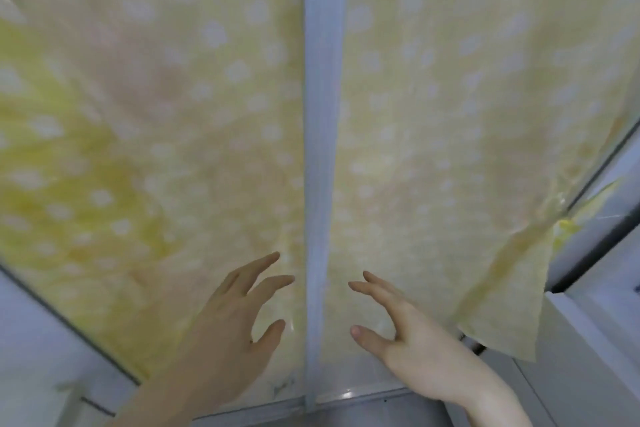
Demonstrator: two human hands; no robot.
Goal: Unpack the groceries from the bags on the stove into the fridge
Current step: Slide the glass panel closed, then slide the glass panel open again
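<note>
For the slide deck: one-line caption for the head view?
Both hands, left hand and right hand, open, reach toward the pale strip between two yellow dotted panels.

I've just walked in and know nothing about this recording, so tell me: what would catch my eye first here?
A big pale yellow covering with white spots fills nearly the whole view, split down the middle by a light grey vertical strip. Low in the picture, the left hand and right hand reach up on either side of that strip, fingers spread, holding nothing. At the right, a corner of the covering has peeled loose.
</note>
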